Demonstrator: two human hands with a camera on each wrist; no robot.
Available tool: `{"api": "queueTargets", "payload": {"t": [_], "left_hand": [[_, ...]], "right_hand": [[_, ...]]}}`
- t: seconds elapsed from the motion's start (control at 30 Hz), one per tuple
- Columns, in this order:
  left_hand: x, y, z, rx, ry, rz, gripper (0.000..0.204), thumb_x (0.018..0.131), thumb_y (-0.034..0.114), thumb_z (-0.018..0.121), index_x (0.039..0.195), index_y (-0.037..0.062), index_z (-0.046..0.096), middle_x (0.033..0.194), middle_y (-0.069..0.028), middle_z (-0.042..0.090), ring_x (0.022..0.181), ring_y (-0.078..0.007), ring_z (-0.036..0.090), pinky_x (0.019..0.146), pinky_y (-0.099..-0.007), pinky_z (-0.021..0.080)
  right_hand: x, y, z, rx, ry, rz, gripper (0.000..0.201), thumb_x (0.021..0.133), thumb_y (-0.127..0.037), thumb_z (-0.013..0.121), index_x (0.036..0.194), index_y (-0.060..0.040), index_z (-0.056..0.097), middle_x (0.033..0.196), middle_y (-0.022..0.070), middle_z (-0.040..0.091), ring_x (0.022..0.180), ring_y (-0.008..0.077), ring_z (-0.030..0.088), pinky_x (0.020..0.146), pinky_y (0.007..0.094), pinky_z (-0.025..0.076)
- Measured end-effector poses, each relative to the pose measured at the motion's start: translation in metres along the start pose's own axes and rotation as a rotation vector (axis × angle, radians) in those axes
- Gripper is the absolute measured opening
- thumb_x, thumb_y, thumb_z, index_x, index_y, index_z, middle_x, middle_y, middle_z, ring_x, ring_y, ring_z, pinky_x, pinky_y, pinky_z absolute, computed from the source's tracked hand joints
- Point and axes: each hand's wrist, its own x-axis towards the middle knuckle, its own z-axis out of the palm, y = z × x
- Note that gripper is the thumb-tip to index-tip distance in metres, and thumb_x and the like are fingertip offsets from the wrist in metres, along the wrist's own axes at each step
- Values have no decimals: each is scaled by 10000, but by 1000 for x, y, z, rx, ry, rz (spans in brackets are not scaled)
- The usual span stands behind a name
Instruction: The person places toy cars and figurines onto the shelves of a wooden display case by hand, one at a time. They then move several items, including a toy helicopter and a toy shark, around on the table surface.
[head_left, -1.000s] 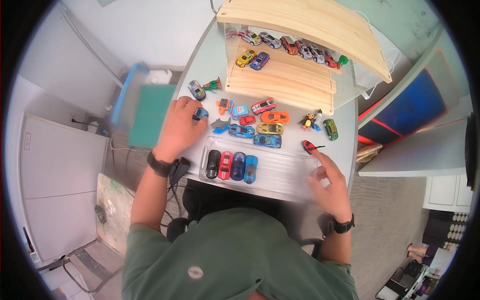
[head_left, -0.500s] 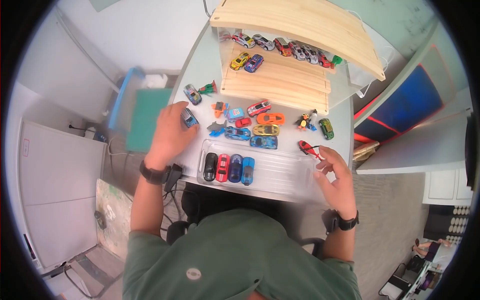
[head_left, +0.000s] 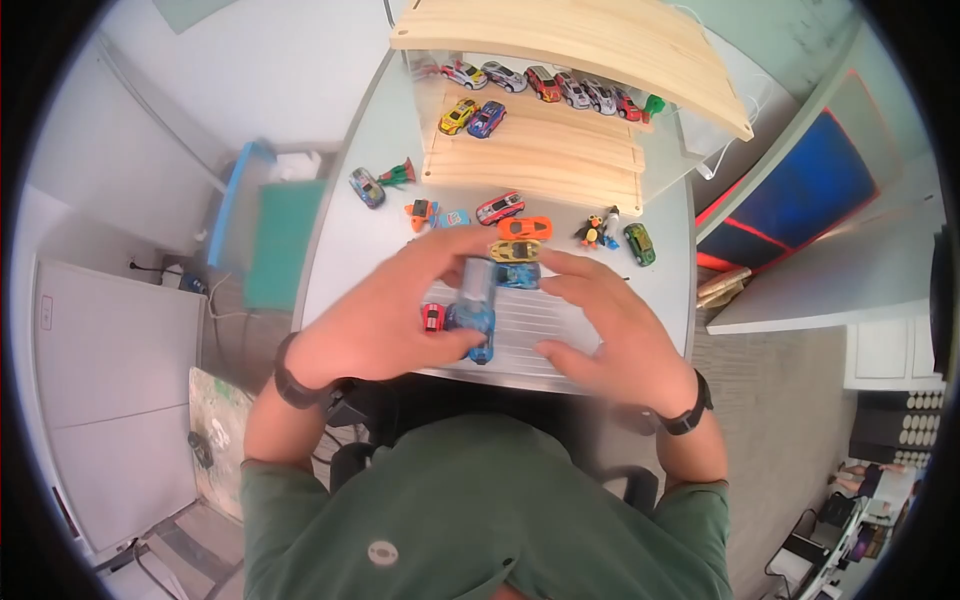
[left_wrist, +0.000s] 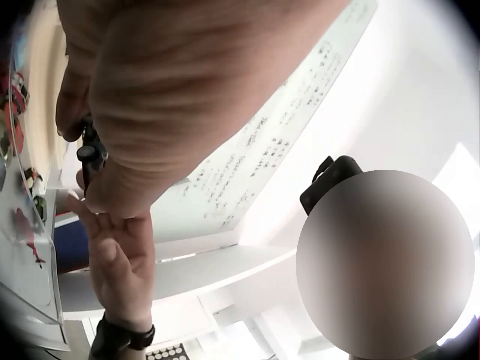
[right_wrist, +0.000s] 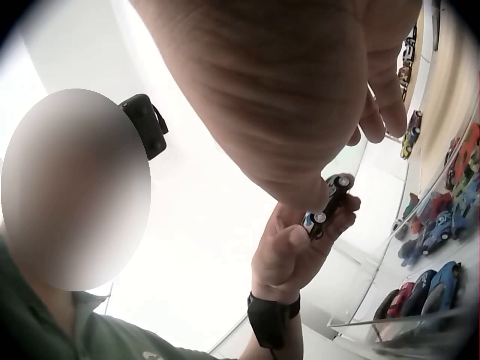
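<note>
My left hand (head_left: 390,310) pinches a small toy car (head_left: 479,283) between thumb and fingers, over the clear plastic tray (head_left: 530,330). In the right wrist view the held toy car (right_wrist: 330,201) shows its wheels, tilted in the fingers. My right hand (head_left: 620,325) is at the tray's right side with spread, bent fingers and nothing in its grasp. Inside the tray, a red toy car (head_left: 433,317) and a blue one (head_left: 482,350) are partly covered by the left hand. A red toy helicopter (left_wrist: 28,234) lies on the table, hidden behind the right hand in the head view.
Beyond the tray lie several toys, among them an orange car (head_left: 524,228), a gold car (head_left: 515,251), a penguin figure (head_left: 591,229) and a green car (head_left: 640,243). A wooden shelf (head_left: 540,180) with several toy cars stands at the back. A patterned car (head_left: 367,187) sits far left.
My left hand has picked up the toy car from the table's left side and brought it right, over the tray. My right hand has left the helicopter and moved inward, towards the held car.
</note>
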Motion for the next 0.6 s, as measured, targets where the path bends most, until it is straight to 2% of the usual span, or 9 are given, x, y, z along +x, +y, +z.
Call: {"api": "queueTargets", "payload": {"t": [0.07, 0.17, 0.4, 0.6], "left_hand": [[4, 4, 4, -66, -111, -33, 869, 801, 40, 860, 1573, 33, 462, 1536, -132, 545, 1241, -242, 602, 1125, -401, 485], [9, 8, 11, -114, -184, -63, 854, 811, 40, 851, 1571, 42, 462, 1530, -136, 548, 1266, -256, 609, 1133, -413, 487], [8, 7, 18, -104, -207, -116, 797, 863, 45, 820, 1572, 54, 458, 1505, -140, 562, 1303, -277, 614, 1142, -426, 494], [3, 0, 21, -140, -185, -40, 730, 941, 35, 784, 1590, 58, 449, 1557, -139, 530, 1390, -261, 573, 1164, -435, 484]], "right_hand": [[3, -3, 5, 17, -5, -17, 541, 872, -166, 846, 1342, -34, 616, 1476, 196, 608, 1305, 405, 618, 1068, 466, 530], [-1, -1, 11, 26, -28, 0, 538, 868, -175, 852, 1327, -26, 616, 1454, 189, 623, 1265, 403, 642, 1028, 465, 552], [-5, 3, 19, 50, 28, 21, 546, 837, -210, 891, 1279, -10, 640, 1329, 183, 697, 1181, 396, 689, 979, 454, 576], [-3, -2, 20, 67, 28, 123, 585, 821, -223, 906, 1288, 2, 635, 1316, 193, 699, 1143, 387, 710, 962, 444, 584]]}}
